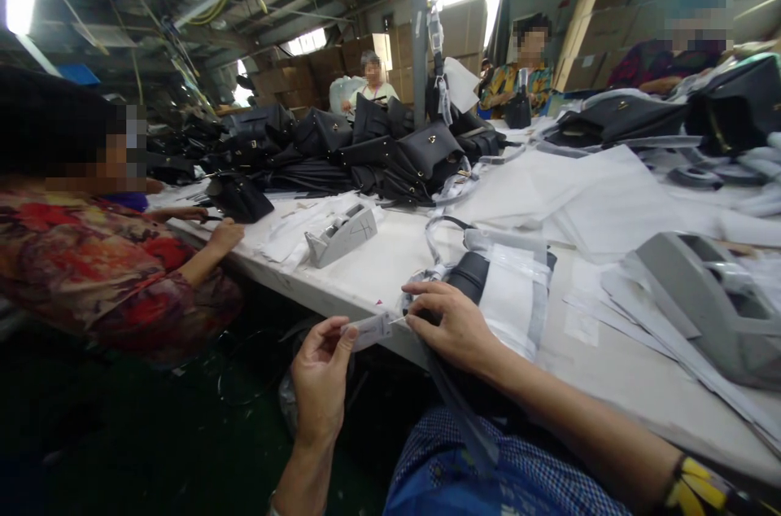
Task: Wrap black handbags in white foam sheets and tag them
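Note:
My left hand (pixel 323 373) pinches a small translucent tag (pixel 370 331) between thumb and forefinger, just off the table's front edge. From the tag's right end a thin pale string (pixel 398 320) runs to the fingertips of my right hand (pixel 448 323), which are closed around it. Behind and under my right hand lies a black bag (pixel 469 276), partly covered with white wrapping (pixel 509 288) and clear plastic. A plastic-covered strap (pixel 460 410) hangs from it over the edge toward my lap. My right fingers hide part of the bag's near corner.
A grey tape dispenser (pixel 342 235) stands beyond my hands, and a larger one (pixel 713 304) sits at right by paper sheets (pixel 634 312). Black bags (pixel 427 150) are piled at the back. A co-worker (pixel 110 255) at left handles a black bag (pixel 239 197); others stand across the table.

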Action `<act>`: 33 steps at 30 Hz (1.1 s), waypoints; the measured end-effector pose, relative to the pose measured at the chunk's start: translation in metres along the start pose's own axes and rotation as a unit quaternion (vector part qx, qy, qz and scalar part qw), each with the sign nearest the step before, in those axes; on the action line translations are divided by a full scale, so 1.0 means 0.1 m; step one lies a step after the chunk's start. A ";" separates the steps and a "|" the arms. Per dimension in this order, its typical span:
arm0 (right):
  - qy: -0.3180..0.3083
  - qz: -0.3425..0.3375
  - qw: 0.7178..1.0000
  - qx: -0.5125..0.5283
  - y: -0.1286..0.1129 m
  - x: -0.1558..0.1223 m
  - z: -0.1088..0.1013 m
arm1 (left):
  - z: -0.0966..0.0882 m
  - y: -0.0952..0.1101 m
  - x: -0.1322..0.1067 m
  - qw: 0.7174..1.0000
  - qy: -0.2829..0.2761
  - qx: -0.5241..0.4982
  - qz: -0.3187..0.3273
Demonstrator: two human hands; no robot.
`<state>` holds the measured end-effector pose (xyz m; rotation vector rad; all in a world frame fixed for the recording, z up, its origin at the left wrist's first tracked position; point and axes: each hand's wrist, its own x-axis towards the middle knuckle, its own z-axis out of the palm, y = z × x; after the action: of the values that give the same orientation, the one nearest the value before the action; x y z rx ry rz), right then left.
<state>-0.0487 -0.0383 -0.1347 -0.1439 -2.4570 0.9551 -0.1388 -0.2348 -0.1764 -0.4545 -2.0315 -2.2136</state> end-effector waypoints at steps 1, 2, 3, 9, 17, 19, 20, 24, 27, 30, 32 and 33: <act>0.004 0.006 1.000 -0.011 -0.01 0.01 0.01 | -0.02 0.05 -0.04 0.999 -0.012 0.025 0.040; 0.006 0.011 1.000 -0.023 -0.02 0.02 0.02 | -0.05 0.12 -0.07 0.992 -0.038 0.059 0.101; 0.009 0.013 0.999 -0.036 -0.04 0.03 0.03 | -0.06 0.19 -0.10 0.977 -0.073 0.097 0.178; 0.011 0.006 0.993 -0.117 -0.11 0.05 0.05 | -0.03 0.41 -0.22 0.896 -0.150 0.178 0.377; -0.049 0.056 0.994 -0.083 -0.05 0.14 0.03 | -0.03 0.31 -0.26 0.914 -0.136 0.175 0.339; -0.045 0.052 0.994 -0.081 -0.04 0.15 0.04 | -0.01 0.31 -0.26 0.941 -0.083 0.180 0.274; -0.041 0.051 0.994 -0.083 -0.03 0.15 0.04 | 0.01 0.32 -0.27 0.946 -0.070 0.183 0.257; -0.032 0.039 0.993 -0.107 0.01 0.16 0.08 | 0.05 0.40 -0.29 0.908 -0.162 0.175 0.346; -0.041 0.006 0.992 -0.116 0.08 0.15 0.11 | 0.04 0.49 -0.28 0.902 -0.176 0.170 0.356; -0.074 -0.043 0.992 -0.089 0.15 0.15 0.12 | 0.01 0.51 -0.24 0.945 -0.109 0.183 0.247; -0.087 -0.051 0.993 -0.063 0.19 0.17 0.08 | -0.02 0.46 -0.24 0.978 -0.071 0.155 0.123; -0.088 -0.048 0.994 -0.053 0.20 0.18 0.05 | -0.04 0.43 -0.25 0.989 -0.052 0.129 0.055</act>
<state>-0.0679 -0.0213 -0.1440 0.0248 -2.6511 0.8262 -0.1041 -0.2458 -0.1425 -0.6466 -2.2450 -1.8687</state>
